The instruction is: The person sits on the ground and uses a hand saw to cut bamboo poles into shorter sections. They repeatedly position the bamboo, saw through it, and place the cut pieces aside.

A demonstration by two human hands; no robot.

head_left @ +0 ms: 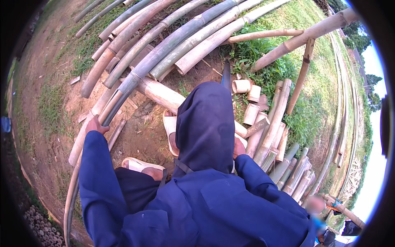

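Observation:
My left hand [97,125] is wrapped over a long grey-green bamboo pole [131,80], at a stretch where it looks split or doubled. That pole lies across a thick pale bamboo log [160,94]. My right hand [238,147] is low beside my raised right knee, close to pale bamboo pieces; its fingers are mostly hidden, so what it holds does not show. Beyond the knee a narrow dark-blue blade [226,75], like a saw's, points away from me; its other end is hidden.
Several long bamboo poles [193,33] lie side by side ahead. Short cut sections [241,86] and a stack of bamboo lengths [273,123] are at my right. A slanted bamboo frame [304,41] stands farther right. A person [316,206] is at the lower right.

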